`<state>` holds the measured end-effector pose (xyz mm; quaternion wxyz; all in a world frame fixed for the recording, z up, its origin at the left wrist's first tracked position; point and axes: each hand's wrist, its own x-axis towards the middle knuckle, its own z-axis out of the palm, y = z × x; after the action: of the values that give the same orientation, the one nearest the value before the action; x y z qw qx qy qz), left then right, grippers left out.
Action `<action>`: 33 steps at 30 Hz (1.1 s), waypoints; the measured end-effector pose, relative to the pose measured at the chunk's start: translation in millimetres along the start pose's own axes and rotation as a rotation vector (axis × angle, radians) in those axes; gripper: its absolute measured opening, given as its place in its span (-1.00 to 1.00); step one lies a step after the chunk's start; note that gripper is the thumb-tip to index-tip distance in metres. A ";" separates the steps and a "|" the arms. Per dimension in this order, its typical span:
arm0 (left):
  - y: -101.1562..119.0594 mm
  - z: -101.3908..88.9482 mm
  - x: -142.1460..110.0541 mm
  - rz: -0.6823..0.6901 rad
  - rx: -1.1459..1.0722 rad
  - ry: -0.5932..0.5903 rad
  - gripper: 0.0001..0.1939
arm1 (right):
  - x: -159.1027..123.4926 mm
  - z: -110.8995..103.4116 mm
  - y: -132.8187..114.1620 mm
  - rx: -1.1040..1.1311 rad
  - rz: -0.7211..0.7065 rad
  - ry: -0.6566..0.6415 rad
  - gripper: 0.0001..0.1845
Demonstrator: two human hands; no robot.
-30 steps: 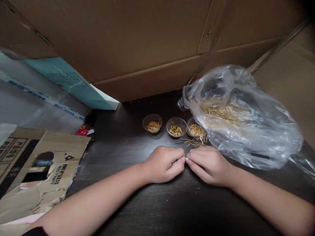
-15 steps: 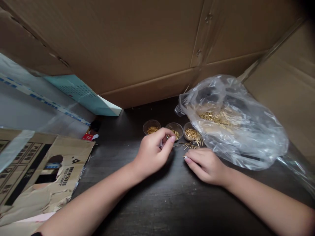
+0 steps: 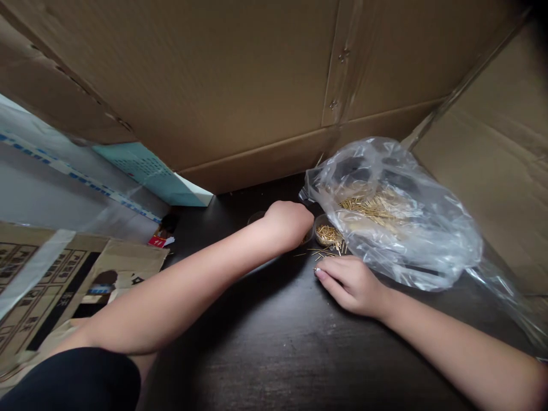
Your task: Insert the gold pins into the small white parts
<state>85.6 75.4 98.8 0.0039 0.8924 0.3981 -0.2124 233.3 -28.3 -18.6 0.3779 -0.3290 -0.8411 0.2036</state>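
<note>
My left hand reaches forward over the small clear plastic cups, and its curled fingers are hidden. It covers most of the left cup and the middle cup. The right cup shows brass pins inside. My right hand rests on the dark table, its fingertips beside loose brass pins. Whether either hand holds a pin is too small to tell. A clear plastic bag holding many brass pins lies just beyond my right hand.
Brown cardboard walls rise behind and right of the table. Flattened printed cardboard lies at the left, near a teal sheet and a small red packet. Dark clothing shows at the bottom left.
My left hand has moved forward from the middle of the table and now covers two cups. My right hand has stayed near the loose pins. The view has shifted slightly.
</note>
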 end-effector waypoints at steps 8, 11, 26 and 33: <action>-6.1 5.4 -1.7 0.025 0.010 0.036 -0.81 | 0.7 -1.0 0.0 0.004 -0.003 0.011 -0.73; -11.6 10.2 -4.6 0.041 -0.017 0.082 -0.81 | 1.2 -1.2 -0.2 0.008 0.002 0.016 -0.73; 5.7 63.4 -64.2 0.183 -0.373 0.656 -0.76 | -0.3 -3.3 -3.6 0.029 0.129 0.310 -0.86; 30.7 104.9 -65.1 0.267 -0.423 0.789 -0.73 | -0.4 2.0 -2.7 0.015 0.208 0.159 -0.76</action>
<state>29.5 -10.1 23.3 0.0615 0.9280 0.2854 0.2316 230.9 -30.6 -18.5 0.4227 -0.4269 -0.7682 0.2213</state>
